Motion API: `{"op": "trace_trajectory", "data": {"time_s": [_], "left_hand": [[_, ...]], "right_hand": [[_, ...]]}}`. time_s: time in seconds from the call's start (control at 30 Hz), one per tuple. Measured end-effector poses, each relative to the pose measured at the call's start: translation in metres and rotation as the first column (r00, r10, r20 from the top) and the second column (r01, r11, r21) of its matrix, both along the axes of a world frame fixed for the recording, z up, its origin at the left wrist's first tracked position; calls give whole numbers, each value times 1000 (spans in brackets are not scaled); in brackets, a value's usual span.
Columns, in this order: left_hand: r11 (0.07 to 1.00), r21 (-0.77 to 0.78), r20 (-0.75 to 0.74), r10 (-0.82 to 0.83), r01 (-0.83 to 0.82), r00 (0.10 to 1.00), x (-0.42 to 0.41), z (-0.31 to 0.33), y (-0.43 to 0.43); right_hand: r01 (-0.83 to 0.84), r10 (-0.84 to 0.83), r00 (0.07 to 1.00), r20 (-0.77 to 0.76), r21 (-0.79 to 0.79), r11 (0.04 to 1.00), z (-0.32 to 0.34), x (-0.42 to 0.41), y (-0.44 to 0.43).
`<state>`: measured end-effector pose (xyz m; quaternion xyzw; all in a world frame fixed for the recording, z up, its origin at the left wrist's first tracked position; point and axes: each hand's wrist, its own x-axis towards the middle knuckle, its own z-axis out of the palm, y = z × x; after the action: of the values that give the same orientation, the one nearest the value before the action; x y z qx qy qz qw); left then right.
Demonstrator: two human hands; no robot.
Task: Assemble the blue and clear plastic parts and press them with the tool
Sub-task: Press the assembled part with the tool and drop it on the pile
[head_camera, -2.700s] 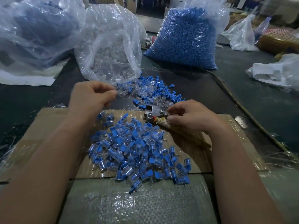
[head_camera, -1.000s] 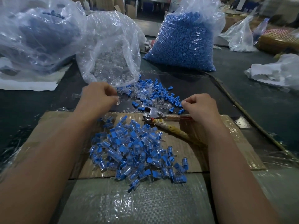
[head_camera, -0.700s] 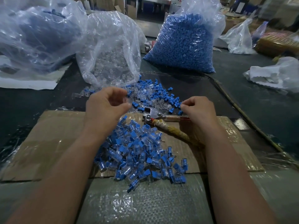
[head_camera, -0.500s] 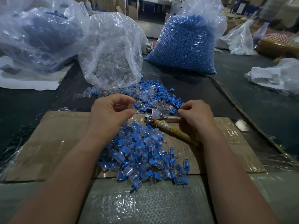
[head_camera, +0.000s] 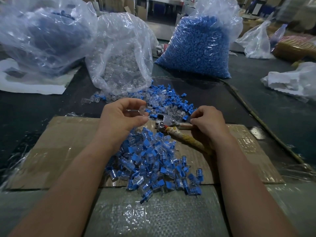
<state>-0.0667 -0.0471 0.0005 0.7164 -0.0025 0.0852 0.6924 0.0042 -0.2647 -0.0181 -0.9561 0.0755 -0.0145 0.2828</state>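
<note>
My left hand (head_camera: 122, 115) pinches a clear plastic part (head_camera: 141, 111) between thumb and fingertips, just left of the tool's jaws. The pressing tool (head_camera: 165, 123), metal pliers with tape-wrapped handles, lies on the cardboard (head_camera: 59, 144). My right hand (head_camera: 207, 123) curls round its handles, fingertips beside a loose blue part (head_camera: 185, 118); whether they pinch it I cannot tell. Loose blue and clear parts (head_camera: 169, 102) are scattered behind the tool. A heap of assembled blue-and-clear pieces (head_camera: 153, 161) lies between my forearms.
A clear bag of clear parts (head_camera: 123, 55) lies open at the back centre. A bag full of blue parts (head_camera: 196, 45) stands to its right, another bag (head_camera: 42, 33) to the left. White crumpled plastic (head_camera: 290, 81) lies far right. A cord (head_camera: 253, 113) runs along the dark table.
My left hand has come from the left edge of the heap toward the tool, now with a clear part in its fingertips. My right hand stayed at the tool handles.
</note>
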Motion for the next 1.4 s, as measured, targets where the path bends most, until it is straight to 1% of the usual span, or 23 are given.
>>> {"op": "trace_trajectory", "data": {"time_s": [0.17,0.23,0.27,0.37,0.43,0.5,0.57,0.63,0.73,0.87,0.97,1.17,1.4], "left_hand": [[999,-35,-8,-13,12,1000,-1,2,-2],[999,-42,-14,-2,1,1000,0,1,-1],[999,-48,-20,6,-7,1000,1,1,0],[997,-77,-32,-6,3,999,1,1,1],[996,-86,-34,-32,29,999,1,1,1],[996,-81,-34,-51,48,998,1,1,0],[995,-85,-29,-59,56,998,1,1,-1],[993,-105,-17,-57,55,998,1,2,-2],[990,-126,-5,-66,65,998,0,3,-1],[989,-119,3,-92,92,996,1,3,-1],[989,-111,6,-97,97,995,1,2,-1],[988,-119,6,-102,102,995,1,1,0],[989,-107,10,-106,107,994,1,1,-2]], "right_hand": [[16,-16,999,30,6,1000,0,1,-1],[26,-27,999,34,33,999,0,0,-2],[29,-32,998,55,57,998,1,-2,-3],[-6,-27,982,187,170,985,7,-9,-3],[-77,1,968,251,295,952,15,-16,2],[-171,49,957,287,419,891,21,-24,13],[-267,121,944,308,493,828,25,-32,27],[-347,187,924,334,525,777,28,-38,39],[-426,234,892,387,545,723,31,-47,53],[-482,239,858,455,551,681,33,-53,61],[-488,246,853,461,533,691,32,-55,65],[-484,279,852,443,465,741,29,-55,66],[-513,316,838,444,446,734,30,-56,67]]}}
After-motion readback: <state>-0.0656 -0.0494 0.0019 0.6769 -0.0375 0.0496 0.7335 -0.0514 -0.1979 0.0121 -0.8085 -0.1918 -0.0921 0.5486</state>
